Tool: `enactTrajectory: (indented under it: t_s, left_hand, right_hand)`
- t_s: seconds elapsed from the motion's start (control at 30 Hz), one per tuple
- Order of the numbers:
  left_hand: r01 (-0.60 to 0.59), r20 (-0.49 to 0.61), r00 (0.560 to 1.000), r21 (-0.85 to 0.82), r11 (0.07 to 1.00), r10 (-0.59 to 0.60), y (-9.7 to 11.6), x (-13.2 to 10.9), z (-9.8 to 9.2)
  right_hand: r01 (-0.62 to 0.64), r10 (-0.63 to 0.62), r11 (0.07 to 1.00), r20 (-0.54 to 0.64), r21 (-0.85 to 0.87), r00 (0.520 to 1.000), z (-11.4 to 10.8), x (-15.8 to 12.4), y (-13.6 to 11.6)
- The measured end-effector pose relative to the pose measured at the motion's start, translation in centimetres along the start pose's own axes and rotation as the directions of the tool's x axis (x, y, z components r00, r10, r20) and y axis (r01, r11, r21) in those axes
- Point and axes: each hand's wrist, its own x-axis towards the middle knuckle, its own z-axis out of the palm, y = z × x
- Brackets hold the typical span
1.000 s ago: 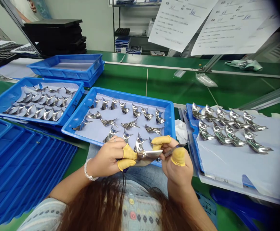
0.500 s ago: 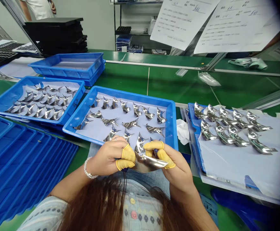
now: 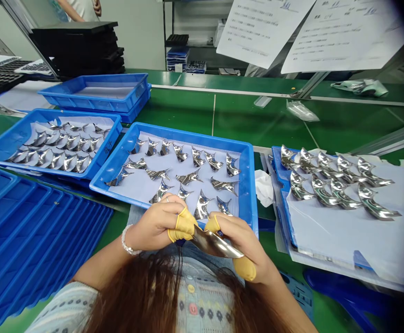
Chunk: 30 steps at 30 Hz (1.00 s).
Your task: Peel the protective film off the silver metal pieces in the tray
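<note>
A curved, polished metal piece (image 3: 216, 243) is held over my lap, just in front of the middle blue tray (image 3: 172, 131). Its left end is pinched by my left hand (image 3: 163, 224), closed, with yellow finger cots on. My right hand (image 3: 245, 243), also in yellow cots, closes around the right part of the piece, thumb below and fingers above. A small dark blue thing shows at the right fingers; what it is I cannot make out. Similar metal pieces (image 3: 188, 177) lie in rows on white paper in the middle tray.
More metal pieces stand in the left blue tray (image 3: 110, 145) and on the papered tray (image 3: 344, 231) at right. Stacked blue trays (image 3: 32, 245) fill the lower left. Crumpled tissue (image 3: 264, 187) lies between trays. Printed sheets (image 3: 344, 37) hang above. A person (image 3: 80, 9) stands behind black trays (image 3: 75, 48).
The metal piece's right end has dipped. My right thumb has moved down and apart from the fingers, uncovering a piece in the tray. The left hand stays nearly in place.
</note>
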Motion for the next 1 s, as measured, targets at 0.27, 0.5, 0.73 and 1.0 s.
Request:
enactTrajectory:
  t_s: [0.27,0.5,0.73,1.0]
  left_hand:
    - [0.010,0.000,1.000,0.053,0.999,-0.010,-0.26,-0.09,0.02]
    - [-0.016,-0.003,1.000,0.015,1.000,0.016,-0.34,0.06,0.10]
    - [-0.028,0.013,1.000,-0.013,1.000,0.028,-0.58,0.13,0.12]
    - [-0.033,-0.002,0.999,-0.008,0.999,0.033,-0.77,0.00,0.01]
  right_hand:
    - [0.017,-0.017,0.999,-0.002,-0.044,1.000,0.37,0.08,0.01]
    - [-0.020,0.019,0.999,0.022,0.033,1.000,0.75,0.00,0.09]
    - [-0.055,0.047,0.988,0.060,0.144,0.997,1.02,-0.08,0.12]
    - [-0.093,0.077,0.974,0.082,0.207,0.994,1.00,-0.30,0.35]
